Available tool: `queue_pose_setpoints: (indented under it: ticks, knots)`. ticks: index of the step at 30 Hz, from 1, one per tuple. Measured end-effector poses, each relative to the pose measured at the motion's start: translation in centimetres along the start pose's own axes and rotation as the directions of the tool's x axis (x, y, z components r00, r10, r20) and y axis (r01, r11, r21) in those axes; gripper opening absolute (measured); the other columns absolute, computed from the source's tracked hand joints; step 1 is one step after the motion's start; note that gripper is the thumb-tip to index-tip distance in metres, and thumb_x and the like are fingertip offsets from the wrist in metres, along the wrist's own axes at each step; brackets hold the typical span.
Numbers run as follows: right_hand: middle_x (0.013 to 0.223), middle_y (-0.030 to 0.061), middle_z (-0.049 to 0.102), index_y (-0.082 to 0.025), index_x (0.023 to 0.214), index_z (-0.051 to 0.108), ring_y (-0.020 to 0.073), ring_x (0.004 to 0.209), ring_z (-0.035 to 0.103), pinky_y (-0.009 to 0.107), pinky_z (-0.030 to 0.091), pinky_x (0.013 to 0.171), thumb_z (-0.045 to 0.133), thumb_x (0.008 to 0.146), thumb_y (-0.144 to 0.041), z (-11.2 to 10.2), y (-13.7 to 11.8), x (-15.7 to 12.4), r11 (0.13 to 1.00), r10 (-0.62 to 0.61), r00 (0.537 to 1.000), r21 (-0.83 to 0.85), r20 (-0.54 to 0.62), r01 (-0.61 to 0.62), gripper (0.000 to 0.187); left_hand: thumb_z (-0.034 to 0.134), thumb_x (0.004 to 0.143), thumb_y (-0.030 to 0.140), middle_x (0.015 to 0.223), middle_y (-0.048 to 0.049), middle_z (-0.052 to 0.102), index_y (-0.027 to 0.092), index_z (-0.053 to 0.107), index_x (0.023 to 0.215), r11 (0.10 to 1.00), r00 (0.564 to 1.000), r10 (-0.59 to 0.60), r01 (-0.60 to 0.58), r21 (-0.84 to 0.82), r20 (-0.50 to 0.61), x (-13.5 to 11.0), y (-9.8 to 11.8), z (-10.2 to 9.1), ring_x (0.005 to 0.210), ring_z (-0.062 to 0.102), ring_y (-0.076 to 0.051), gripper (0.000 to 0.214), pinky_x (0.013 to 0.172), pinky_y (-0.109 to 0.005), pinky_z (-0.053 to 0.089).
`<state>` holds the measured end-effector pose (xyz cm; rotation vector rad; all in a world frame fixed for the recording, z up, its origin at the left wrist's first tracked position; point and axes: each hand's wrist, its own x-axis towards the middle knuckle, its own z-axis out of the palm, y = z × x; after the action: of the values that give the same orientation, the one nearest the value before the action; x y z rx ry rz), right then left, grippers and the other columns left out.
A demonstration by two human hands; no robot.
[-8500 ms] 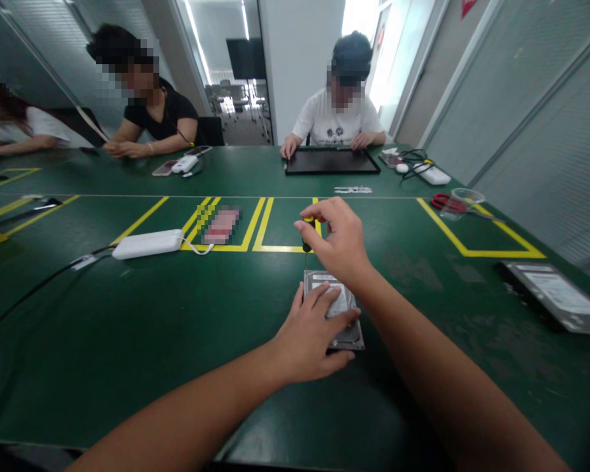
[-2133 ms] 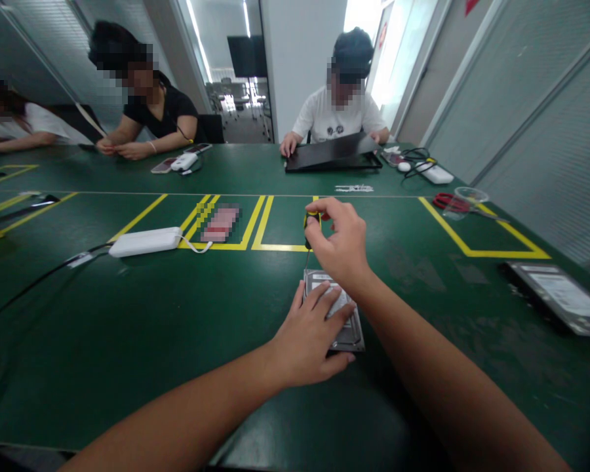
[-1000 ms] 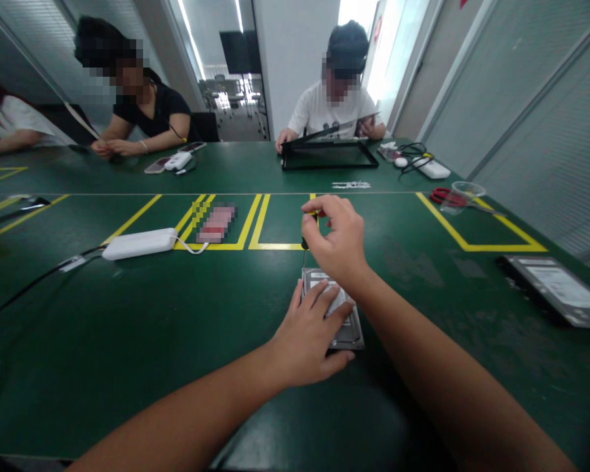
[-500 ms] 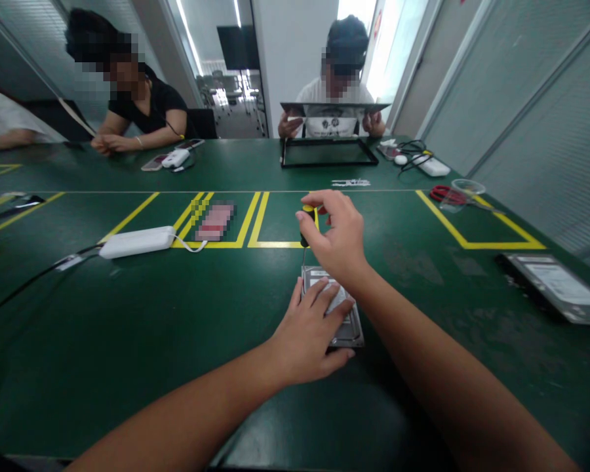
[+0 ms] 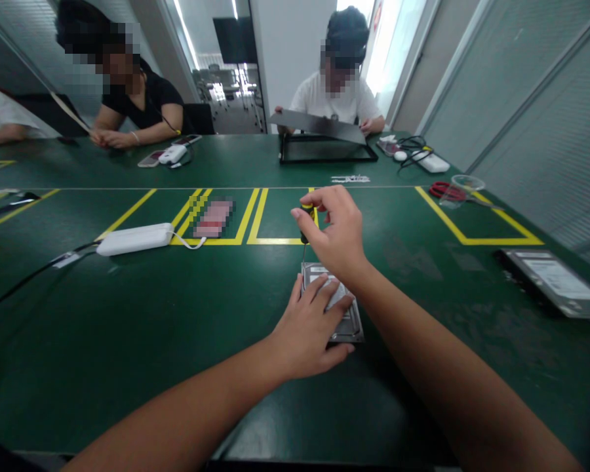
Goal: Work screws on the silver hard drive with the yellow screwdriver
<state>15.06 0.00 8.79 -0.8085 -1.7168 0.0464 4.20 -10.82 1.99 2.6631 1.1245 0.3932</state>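
Right hand [image 5: 337, 236] pinches a screwdriver [image 5: 305, 223] upright over a hard drive [image 5: 348, 322] while the left hand [image 5: 307, 331] presses it flat.
The right hand arches from above, fingertips closed on the black-and-yellow handle, with the shaft pointing down at the drive's far left corner. The left hand lies open, fingers spread over the label. The drive lies on a green tabletop [image 5: 128, 314]. Yellow tape lines [image 5: 270, 240] run just beyond it, and a white power bank [image 5: 134, 238] lies off to its left.
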Motion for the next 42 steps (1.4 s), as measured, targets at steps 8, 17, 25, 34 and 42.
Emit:
queue_pose_setpoints:
  ticks: [8, 17, 25, 34, 42]
  knots:
    - [0.087, 0.0008, 0.065, -0.019, 0.088, 0.064, 0.0166, 0.083, 0.058, 0.034, 0.045, 0.08, 0.066, 0.084, -0.024, 0.05, 0.1, 0.17, 0.999, -0.038, 0.999, -0.004, -0.015, 0.038, 0.006, 0.067, 0.079, 0.053, 0.156, -0.0153, 0.034, 0.023, 0.04, 0.147, 1.0, 1.0, 0.004, -0.004, -0.014, -0.009, -0.03, -0.07, 0.11, 0.146, 0.023, -0.041, 0.079, 0.117, -0.071, 0.006]
    - [0.096, 0.0033, 0.067, -0.019, 0.094, 0.067, 0.0171, 0.089, 0.059, 0.034, 0.046, 0.083, 0.061, 0.087, -0.023, -0.04, -0.12, -0.01, 0.999, -0.026, 1.0, 0.042, 0.004, 0.026, 0.01, 0.067, 0.08, 0.054, 0.157, -0.0158, 0.033, 0.022, 0.04, 0.148, 1.0, 1.0, -0.002, 0.002, 0.003, 0.0, -0.11, 0.0, -0.02, 0.147, 0.021, -0.04, 0.08, 0.118, -0.069, 0.007]
    - [0.088, 0.0007, 0.066, -0.019, 0.089, 0.065, 0.0165, 0.086, 0.057, 0.034, 0.044, 0.083, 0.068, 0.086, -0.028, -0.08, 0.15, 0.29, 0.996, -0.085, 0.996, 0.027, 0.033, 0.084, 0.01, 0.066, 0.08, 0.054, 0.157, -0.0158, 0.033, 0.023, 0.038, 0.149, 1.0, 1.0, -0.002, 0.002, 0.004, -0.004, -0.08, 0.01, 0.05, 0.147, 0.022, -0.04, 0.081, 0.118, -0.069, 0.007]
    - [0.091, 0.0027, 0.068, -0.018, 0.091, 0.067, 0.0174, 0.087, 0.058, 0.035, 0.045, 0.084, 0.061, 0.087, -0.024, -0.2, -0.11, 0.13, 0.998, -0.055, 0.998, 0.027, 0.019, 0.055, 0.009, 0.067, 0.08, 0.053, 0.157, -0.0159, 0.033, 0.023, 0.039, 0.149, 1.0, 1.0, 0.003, -0.003, -0.002, -0.006, -0.09, -0.07, 0.08, 0.147, 0.022, -0.041, 0.081, 0.117, -0.07, 0.008]
    - [0.093, 0.0017, 0.069, -0.021, 0.095, 0.065, 0.0175, 0.085, 0.057, 0.035, 0.045, 0.082, 0.06, 0.087, -0.026, -0.15, 0.21, 0.12, 1.0, -0.024, 0.999, 0.002, 0.029, 0.023, 0.01, 0.067, 0.08, 0.053, 0.157, -0.0162, 0.033, 0.022, 0.039, 0.149, 1.0, 1.0, 0.002, -0.002, 0.0, -0.011, -0.15, 0.0, 0.09, 0.147, 0.021, -0.04, 0.082, 0.118, -0.069, 0.007]
